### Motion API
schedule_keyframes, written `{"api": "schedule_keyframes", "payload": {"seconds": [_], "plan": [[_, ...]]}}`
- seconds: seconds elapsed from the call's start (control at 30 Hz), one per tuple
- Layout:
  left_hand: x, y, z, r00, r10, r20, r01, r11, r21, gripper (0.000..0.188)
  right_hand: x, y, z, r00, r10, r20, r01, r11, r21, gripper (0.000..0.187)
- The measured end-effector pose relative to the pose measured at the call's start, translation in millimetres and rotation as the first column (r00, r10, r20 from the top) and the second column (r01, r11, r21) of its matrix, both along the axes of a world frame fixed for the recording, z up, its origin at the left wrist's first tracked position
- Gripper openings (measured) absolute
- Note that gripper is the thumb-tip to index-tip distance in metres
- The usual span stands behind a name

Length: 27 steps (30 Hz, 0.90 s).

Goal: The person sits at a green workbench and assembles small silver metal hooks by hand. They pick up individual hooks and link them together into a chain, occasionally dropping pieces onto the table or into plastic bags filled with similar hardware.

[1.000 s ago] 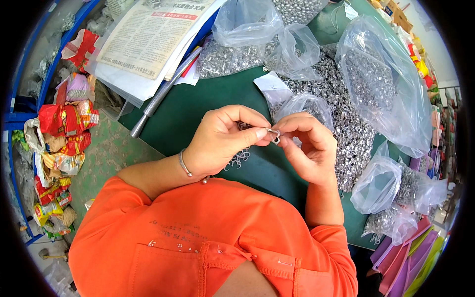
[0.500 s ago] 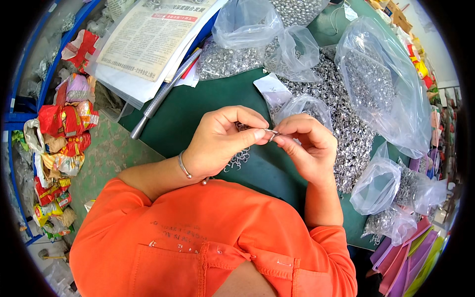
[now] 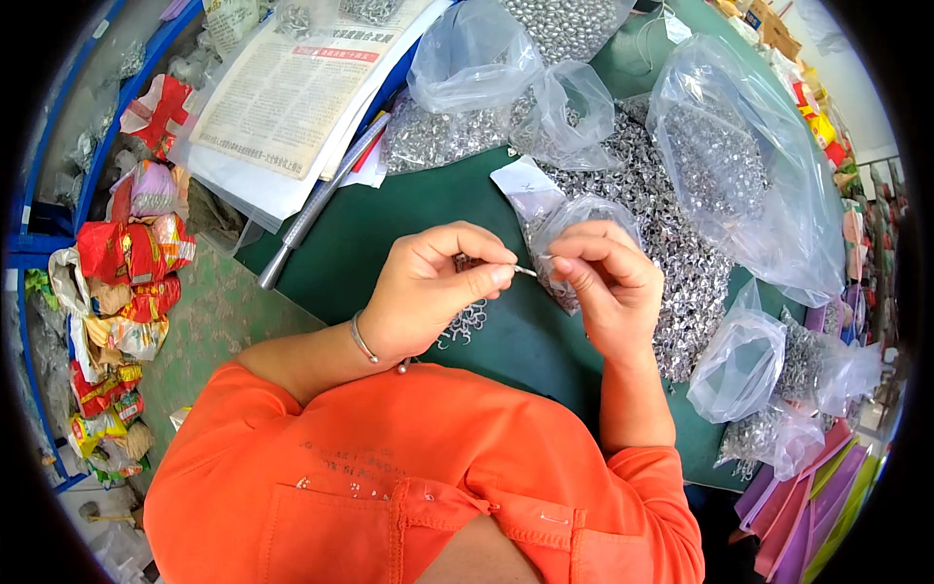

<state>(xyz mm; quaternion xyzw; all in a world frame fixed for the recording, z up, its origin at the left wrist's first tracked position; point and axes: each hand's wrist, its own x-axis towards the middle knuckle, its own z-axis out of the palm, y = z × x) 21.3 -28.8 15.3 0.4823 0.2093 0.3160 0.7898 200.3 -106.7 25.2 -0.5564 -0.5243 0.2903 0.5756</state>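
Note:
My left hand (image 3: pixel 428 277) is closed in a pinch, with a thin, small metal piece (image 3: pixel 525 272) sticking out past the thumb and fingertip. A short gap away, my right hand (image 3: pixel 613 282) is also pinched; whatever lies between its fingertips is too small to name. Under my left hand, a little pile of curved metal hooks (image 3: pixel 465 324) rests on the green tabletop (image 3: pixel 506 341). A clear plastic bag (image 3: pixel 593 212) of metal pieces sits just behind my right fingers. To its right spreads a big heap of silvery metal pieces (image 3: pixel 696 302).
Clear bags of metal parts (image 3: pixel 448 131) stand at the back, and a large bag (image 3: pixel 749 175) lies back right. A tapered metal rod (image 3: pixel 316 209) lies beside newspaper sheets (image 3: pixel 282 107). Smaller bags (image 3: pixel 744 355) sit right. Blue shelving (image 3: pixel 83 185) holds colourful packets at left.
My two hands have come apart; their fingertips met on the small metal piece before. The right has drawn slightly away, and the piece stays in my left fingers.

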Motion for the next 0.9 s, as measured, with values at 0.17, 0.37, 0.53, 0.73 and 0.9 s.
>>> {"api": "schedule_keyframes", "payload": {"seconds": [0.17, 0.37, 0.53, 0.73, 0.9], "plan": [[2.3, -1.2, 2.5, 0.998, -0.001, -0.064, 0.005, 0.999, 0.050, 0.008, -7.9, -5.4, 0.8, 0.967, 0.055, -0.248, -0.080, 0.993, -0.090, 0.015], [1.6, -3.3, -1.0, 0.998, 0.060, -0.036, -0.056, 0.994, 0.099, 0.009, -7.5, -5.3, -2.1, 0.957, 0.109, -0.270, -0.117, 0.993, -0.012, 0.015], [1.4, -2.7, 2.5, 0.993, 0.080, -0.083, -0.076, 0.995, 0.057, 0.007, -2.2, -2.5, 0.2, 0.986, 0.166, -0.014, -0.166, 0.986, 0.036, 0.013], [0.3, 0.8, -0.8, 0.994, 0.088, 0.057, -0.079, 0.987, -0.141, 0.029, -10.1, 13.7, 7.0, 0.984, 0.070, 0.166, -0.097, 0.982, 0.160, 0.013], [-1.5, 7.0, -5.0, 0.993, 0.007, 0.120, 0.054, 0.868, -0.493, 0.033, 24.0, 66.2, 35.3, 0.865, -0.335, 0.372, 0.197, 0.911, 0.363, 0.013]]}}
